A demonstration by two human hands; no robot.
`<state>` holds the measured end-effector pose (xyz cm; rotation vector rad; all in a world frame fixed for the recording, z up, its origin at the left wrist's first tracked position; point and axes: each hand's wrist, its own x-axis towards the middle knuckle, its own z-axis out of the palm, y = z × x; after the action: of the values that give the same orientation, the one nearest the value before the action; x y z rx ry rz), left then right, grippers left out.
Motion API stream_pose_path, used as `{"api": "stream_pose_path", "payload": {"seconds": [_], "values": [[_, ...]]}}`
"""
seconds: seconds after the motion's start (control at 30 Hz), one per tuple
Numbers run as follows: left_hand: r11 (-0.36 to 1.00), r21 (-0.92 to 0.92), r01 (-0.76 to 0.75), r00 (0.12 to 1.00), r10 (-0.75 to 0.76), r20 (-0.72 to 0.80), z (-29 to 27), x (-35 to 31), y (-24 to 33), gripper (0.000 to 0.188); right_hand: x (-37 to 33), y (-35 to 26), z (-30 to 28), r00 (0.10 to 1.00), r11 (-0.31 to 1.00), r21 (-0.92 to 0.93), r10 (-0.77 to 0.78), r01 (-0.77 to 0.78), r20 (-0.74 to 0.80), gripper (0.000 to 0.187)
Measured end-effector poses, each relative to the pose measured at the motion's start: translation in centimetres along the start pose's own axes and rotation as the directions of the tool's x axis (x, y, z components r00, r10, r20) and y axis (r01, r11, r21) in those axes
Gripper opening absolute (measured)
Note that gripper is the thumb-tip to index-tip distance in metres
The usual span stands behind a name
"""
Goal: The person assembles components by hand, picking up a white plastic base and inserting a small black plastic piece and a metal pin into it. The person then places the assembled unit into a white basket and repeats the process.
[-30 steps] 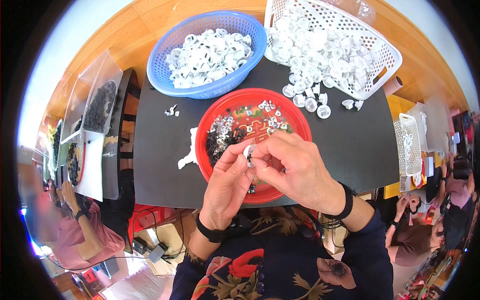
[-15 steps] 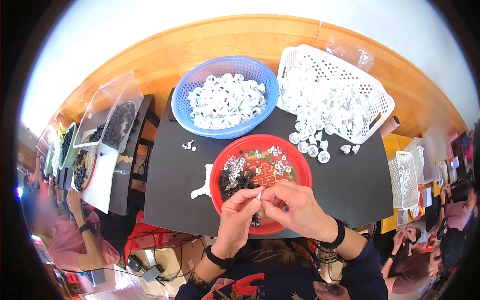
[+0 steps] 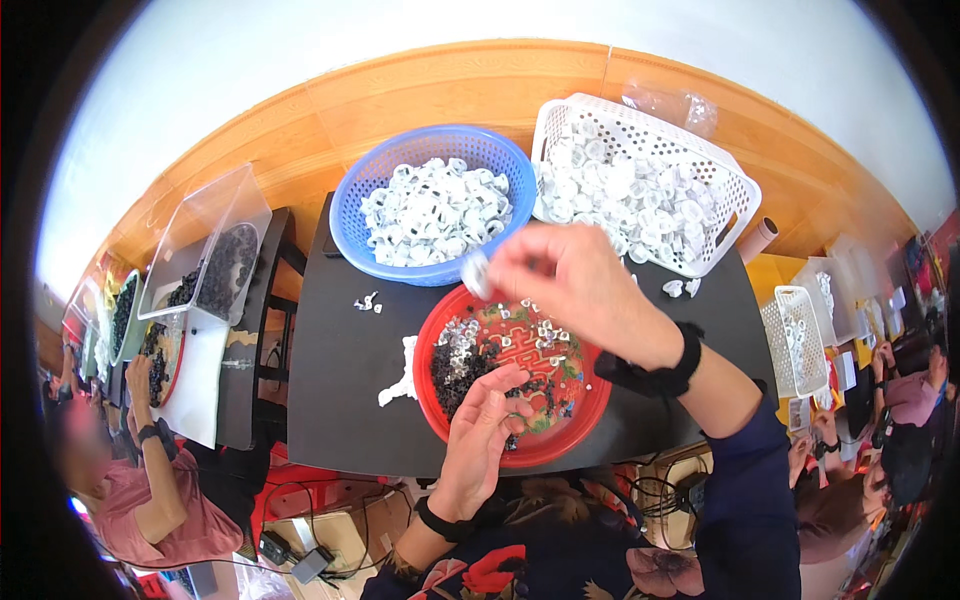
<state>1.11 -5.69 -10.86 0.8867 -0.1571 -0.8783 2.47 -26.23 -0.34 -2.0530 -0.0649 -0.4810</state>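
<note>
Between the fingertips of my right hand [image 3: 580,285] is a small round white plastic part [image 3: 477,273]. It is held just off the near right rim of the blue basket [image 3: 350,240], which is heaped with similar white parts [image 3: 435,210]. My left hand [image 3: 478,445] hovers over the red tray [image 3: 597,400], its fingers loosely bent and apart, with nothing visible in them. In the tray lie a pile of small black pieces [image 3: 450,385], and small clear and white bits [image 3: 460,335]. Part of the tray's far side is hidden by my right hand.
A white basket [image 3: 735,180] with more white parts stands at the back right, two loose white parts [image 3: 682,288] beside it. White scraps [image 3: 400,380] lie left of the tray on the black table [image 3: 330,430]. Co-workers sit left [image 3: 165,490] and right [image 3: 850,500].
My right hand has left my left hand and moved up toward the blue basket, carrying the white part. My left hand has stayed over the tray and its fingers have loosened.
</note>
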Motion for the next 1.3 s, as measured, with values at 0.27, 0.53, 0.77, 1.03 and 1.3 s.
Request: {"api": "stream_pose_path", "payload": {"seconds": [0.27,0.53,0.77,1.03,1.3], "values": [[1.0,0.008,-0.024,1.0,0.024,0.007,-1.0,-0.1,-0.6,0.031,-2.7,3.2,-4.1,0.965,0.97,-0.155,0.154,-0.189,-0.213,0.012],[1.0,0.02,0.002,1.0,-0.003,0.012,-0.8,0.5,-0.9,0.026,-8.8,8.8,-9.4,0.855,0.666,-0.536,0.402,-0.519,-0.329,0.02],[0.999,0.046,-0.001,1.0,0.002,-0.021,-0.4,0.5,-0.9,0.024,-9.9,10.8,-7.8,0.861,0.672,-0.551,0.463,-0.495,-0.21,0.02],[0.989,0.15,0.002,1.0,0.0,-0.014,0.5,0.4,-0.6,0.024,-9.9,7.7,-7.8,0.878,0.84,-0.258,0.442,-0.478,-0.186,0.012],[0.976,0.211,-0.063,0.995,0.044,0.093,2.0,0.8,-1.0,0.045,-9.0,2.7,-3.3,0.792,0.811,0.133,0.498,-0.569,0.353,0.017]]}}
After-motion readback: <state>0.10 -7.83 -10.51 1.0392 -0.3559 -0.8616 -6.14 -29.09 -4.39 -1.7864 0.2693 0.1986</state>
